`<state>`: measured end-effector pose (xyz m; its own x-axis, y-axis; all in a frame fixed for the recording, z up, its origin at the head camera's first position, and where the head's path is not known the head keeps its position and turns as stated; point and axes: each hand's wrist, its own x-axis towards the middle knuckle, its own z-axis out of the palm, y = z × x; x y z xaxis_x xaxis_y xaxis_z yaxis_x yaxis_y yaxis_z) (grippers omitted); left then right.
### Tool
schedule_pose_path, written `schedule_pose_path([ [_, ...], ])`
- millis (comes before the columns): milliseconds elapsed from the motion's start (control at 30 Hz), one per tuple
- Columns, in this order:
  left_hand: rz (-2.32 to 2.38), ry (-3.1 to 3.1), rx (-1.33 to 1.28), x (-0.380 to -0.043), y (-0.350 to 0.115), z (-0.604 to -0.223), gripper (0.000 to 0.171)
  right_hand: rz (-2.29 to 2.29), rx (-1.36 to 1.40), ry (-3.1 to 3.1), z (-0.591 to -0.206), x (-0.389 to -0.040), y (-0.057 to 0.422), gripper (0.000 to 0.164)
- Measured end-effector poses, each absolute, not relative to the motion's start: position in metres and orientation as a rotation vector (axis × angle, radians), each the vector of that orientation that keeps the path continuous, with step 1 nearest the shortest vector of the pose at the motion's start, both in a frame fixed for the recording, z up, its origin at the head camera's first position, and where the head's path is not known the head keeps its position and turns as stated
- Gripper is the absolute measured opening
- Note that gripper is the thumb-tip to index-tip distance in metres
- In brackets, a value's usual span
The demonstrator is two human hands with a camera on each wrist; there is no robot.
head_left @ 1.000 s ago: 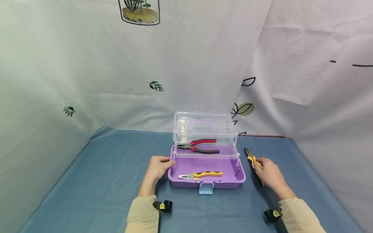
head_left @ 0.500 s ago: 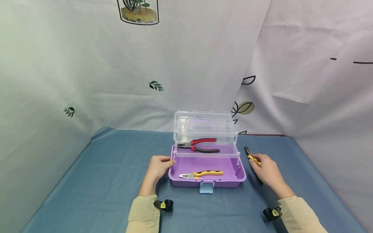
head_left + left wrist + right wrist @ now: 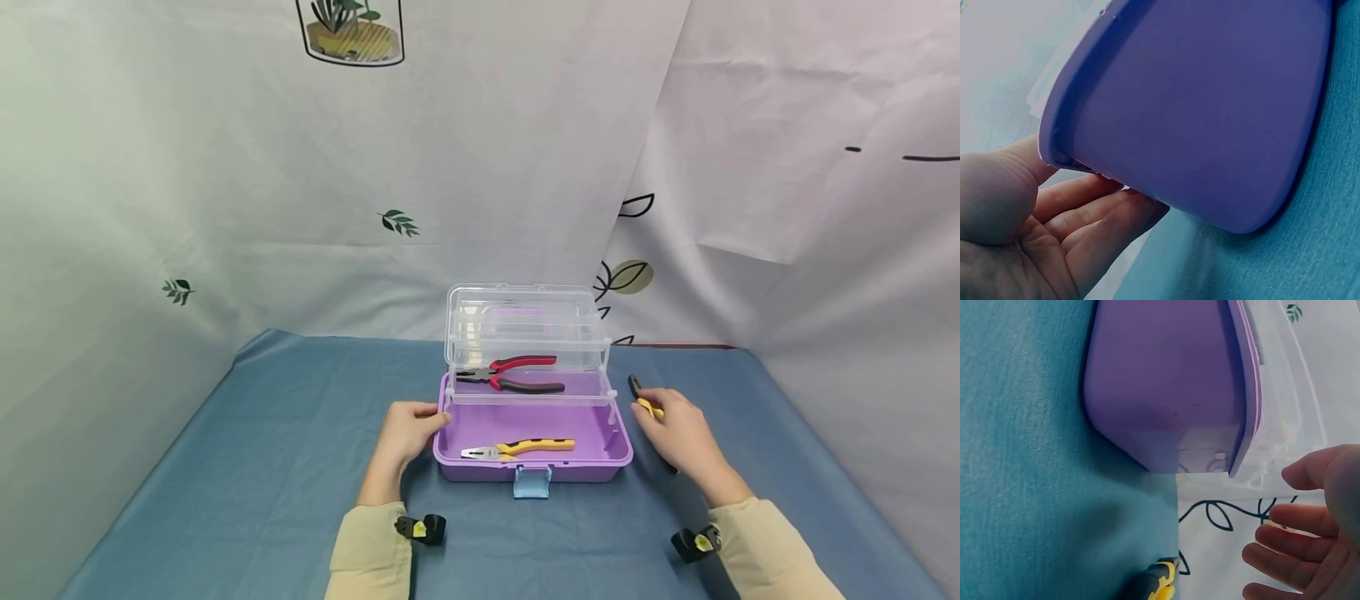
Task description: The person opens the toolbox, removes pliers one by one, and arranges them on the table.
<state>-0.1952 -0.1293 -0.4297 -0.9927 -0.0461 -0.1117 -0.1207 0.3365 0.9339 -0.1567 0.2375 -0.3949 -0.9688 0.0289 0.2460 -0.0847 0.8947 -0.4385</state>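
Note:
My left hand [image 3: 405, 429] grips the left side of a purple toolbox [image 3: 480, 473], thumb over the rim and fingers beneath it, as the left wrist view shows. The box stands with its clear lid raised. Combination pliers with yellow handles [image 3: 536, 446] lie inside near the front wall. Red-and-black pliers [image 3: 531, 388] rest in the clear upper tray. To the right of the box, my right hand [image 3: 678, 429] hovers over yellow-and-black pliers [image 3: 1155, 584] on the cloth. Its fingers [image 3: 1291, 544] are spread and hold nothing; in the head view the hand partly hides these pliers.
A blue cloth [image 3: 262, 467] covers the table. The clear lid [image 3: 525, 304] leans back toward the white patterned curtain [image 3: 315, 167] behind. A light-blue latch [image 3: 532, 483] hangs down at the box's front. Black cameras sit at both wrists.
My right hand has shifted slightly forward and left over the pliers, which stay on the cloth. The left hand keeps its grip on the toolbox, which stays in place.

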Motion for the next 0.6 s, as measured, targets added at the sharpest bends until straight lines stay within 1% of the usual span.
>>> schedule_pose_path([
  [600, 1.774, 2.503, -0.154, -0.196, -0.130, -0.430, 0.029, 0.647, 0.054, -2.834, -0.379, -0.160, 0.229, 0.043],
])
